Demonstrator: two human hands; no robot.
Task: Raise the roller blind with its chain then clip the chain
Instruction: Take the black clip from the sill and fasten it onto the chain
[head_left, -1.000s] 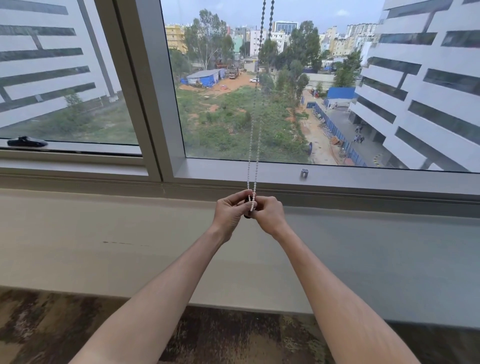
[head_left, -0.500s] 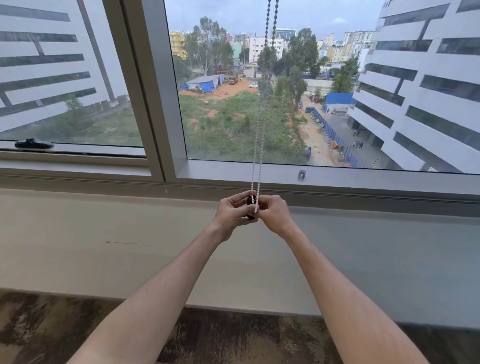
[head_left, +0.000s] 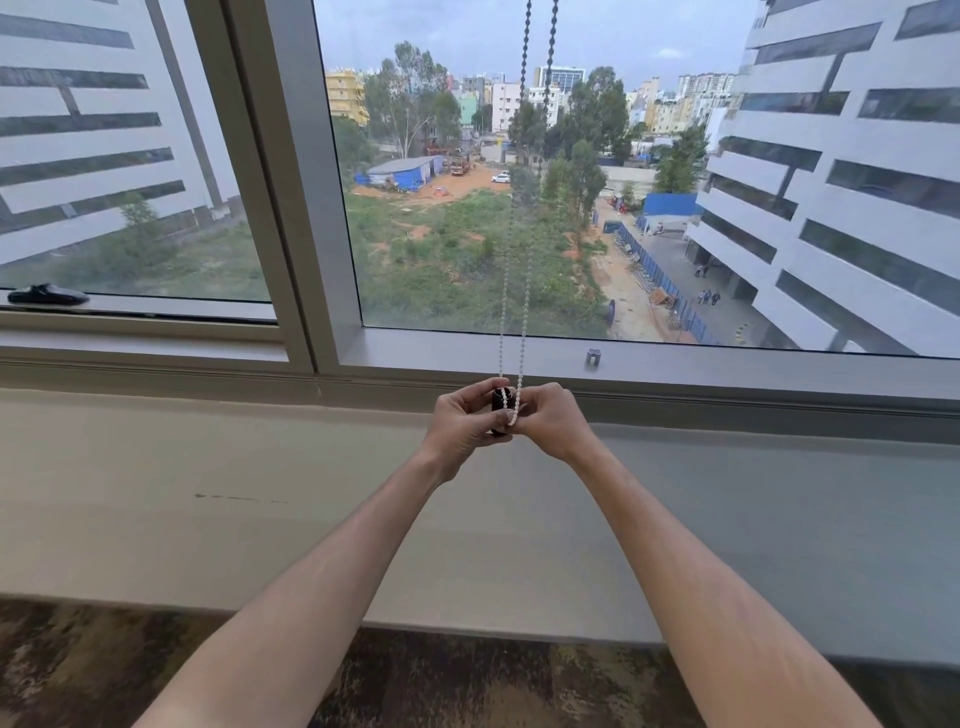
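Note:
A white bead chain (head_left: 514, 291) hangs as two strands in front of the window glass, from the top edge of the view down to my hands. The blind itself is out of view above. My left hand (head_left: 460, 423) grips a small black clip (head_left: 500, 402) from the left. My right hand (head_left: 550, 418) pinches the bottom loop of the chain against the clip's right side. Both hands meet just below the window frame, in front of the sill. The clip's lower part is hidden by my fingers.
A small metal bracket (head_left: 592, 357) is fixed on the grey window frame (head_left: 727, 371), right of my hands. A black window handle (head_left: 47, 295) lies on the left pane's frame. The pale sill (head_left: 208, 493) runs below; patterned carpet (head_left: 78, 670) lies beneath it.
The black clip shows more between my fingers than one second ago. My hands have stayed at the chain's bottom loop, shifting only slightly in the view.

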